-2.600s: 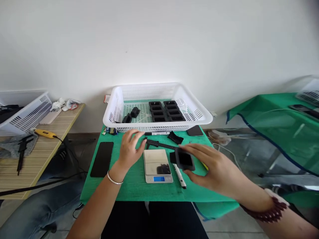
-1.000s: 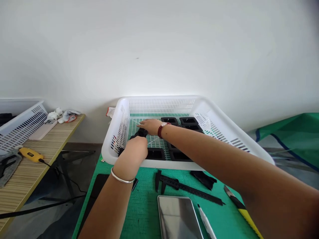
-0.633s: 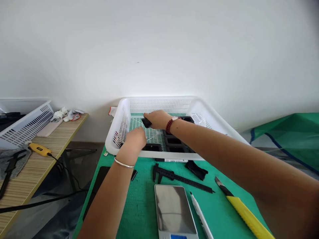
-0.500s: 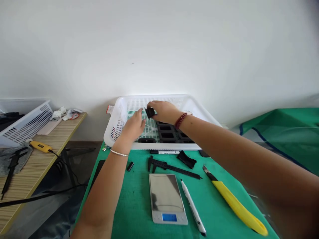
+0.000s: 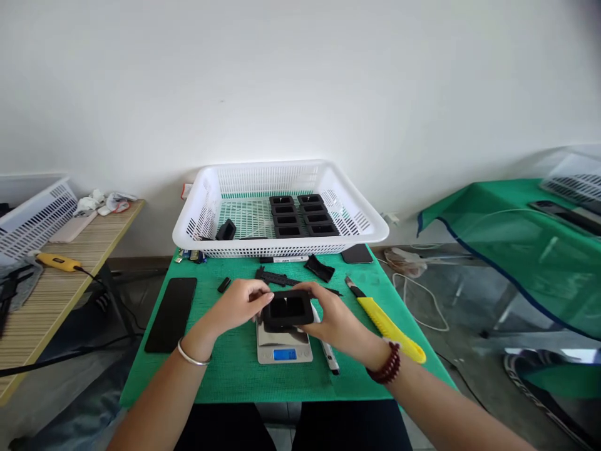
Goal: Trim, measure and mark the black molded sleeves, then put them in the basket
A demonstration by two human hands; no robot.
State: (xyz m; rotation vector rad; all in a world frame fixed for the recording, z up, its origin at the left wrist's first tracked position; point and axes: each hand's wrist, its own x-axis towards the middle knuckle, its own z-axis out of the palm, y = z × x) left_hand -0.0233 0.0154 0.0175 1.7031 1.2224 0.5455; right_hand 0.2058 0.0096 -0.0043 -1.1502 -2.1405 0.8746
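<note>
Between both hands is a black rectangular frame-shaped part [image 5: 300,322] with an opening in its middle. It sits just above a small digital scale [image 5: 284,339], whose lit display seems to read 0.0. My left hand [image 5: 240,307] pinches the part's left side with thumb and fingers. Round the right side, my right hand [image 5: 332,322] grips it with the thumb below and fingers on top. Whether the part touches the scale's pan I cannot tell. A white marker [image 5: 330,358] lies beside the scale, partly under my right hand. Behind the hands is a black caliper [image 5: 277,277], partly hidden.
A white basket [image 5: 282,250] at the back holds two columns of similar black parts [image 5: 287,220] and a tilted black piece [image 5: 226,230]. A yellow-handled utility knife [image 5: 392,329] lies right, a black phone [image 5: 171,314] left. A wooden side table [image 5: 101,241] stands further left.
Both hands have come back from inside the basket to above the scale and now hold the black frame part. The view has shifted, showing more of the table's near edge.
</note>
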